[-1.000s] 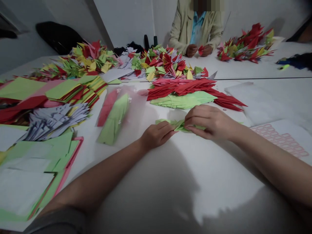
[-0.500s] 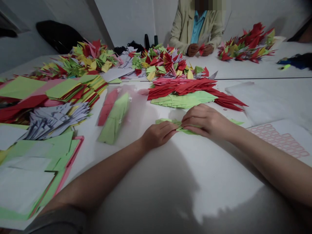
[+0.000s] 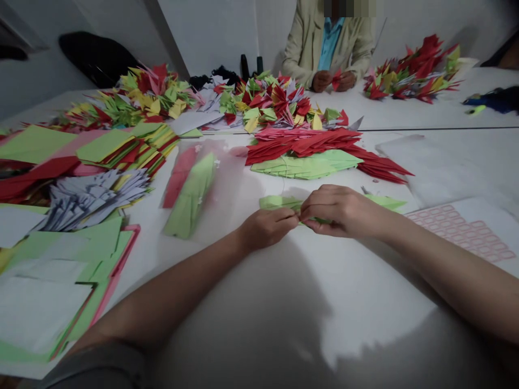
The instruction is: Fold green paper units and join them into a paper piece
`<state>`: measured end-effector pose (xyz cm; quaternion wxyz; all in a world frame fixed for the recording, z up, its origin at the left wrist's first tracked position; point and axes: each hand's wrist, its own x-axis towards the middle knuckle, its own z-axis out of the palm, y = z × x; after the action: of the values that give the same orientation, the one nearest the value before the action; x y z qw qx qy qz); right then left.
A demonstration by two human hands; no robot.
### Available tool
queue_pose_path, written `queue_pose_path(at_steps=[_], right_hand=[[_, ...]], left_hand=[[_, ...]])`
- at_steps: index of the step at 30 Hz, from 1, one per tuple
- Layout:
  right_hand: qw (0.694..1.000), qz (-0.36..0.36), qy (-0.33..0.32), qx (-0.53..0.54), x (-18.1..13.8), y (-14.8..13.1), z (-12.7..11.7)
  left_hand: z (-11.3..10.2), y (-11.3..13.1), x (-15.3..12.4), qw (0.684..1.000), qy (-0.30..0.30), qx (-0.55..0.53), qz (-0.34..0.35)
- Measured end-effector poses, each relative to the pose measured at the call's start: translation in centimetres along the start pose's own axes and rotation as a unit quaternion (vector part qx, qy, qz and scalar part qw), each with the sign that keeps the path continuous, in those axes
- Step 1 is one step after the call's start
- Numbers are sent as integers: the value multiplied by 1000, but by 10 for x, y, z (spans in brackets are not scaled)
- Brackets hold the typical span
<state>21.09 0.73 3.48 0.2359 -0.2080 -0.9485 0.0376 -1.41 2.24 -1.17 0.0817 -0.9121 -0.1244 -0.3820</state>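
Observation:
My left hand (image 3: 270, 228) and my right hand (image 3: 344, 210) meet above the white table, fingertips almost touching. Both are closed in a pinch on a piece of light green folded paper (image 3: 322, 220), mostly covered by my right fingers. Just behind my hands, other green folded paper (image 3: 275, 202) lies flat, and a green pointed piece (image 3: 387, 202) shows beyond my right wrist. Farther back is a fanned row of green folded papers (image 3: 306, 166), with red folded papers (image 3: 300, 145) behind it.
To the left lie a clear plastic bag (image 3: 221, 186) with red and green folded paper, white folded strips (image 3: 97, 194) and stacked green sheets (image 3: 101, 237). Colourful folded-paper heaps (image 3: 275, 100) line the back. Across the table, a person (image 3: 300, 48) holds red paper. A red-patterned sheet (image 3: 462, 229) lies right.
My right hand has moved slightly down and toward me, its fingers bending more over the green paper. My left hand has shifted a little right, with its fingers more curled.

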Motion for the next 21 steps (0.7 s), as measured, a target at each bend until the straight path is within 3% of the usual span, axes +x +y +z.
queue_pose_path(at_steps=[7,15,21], right_hand=[[999,18,22,31,-1,9,-15],[996,48,-21,72,-10,23,-29],[998,56,17,-24,-3,10,-28]], left_hand=[[2,-5,-4,997,-3,-55,-56],[5,-9,-8,994,4,-69,-88],[7,-10,-10,991,37,-41,-125]])
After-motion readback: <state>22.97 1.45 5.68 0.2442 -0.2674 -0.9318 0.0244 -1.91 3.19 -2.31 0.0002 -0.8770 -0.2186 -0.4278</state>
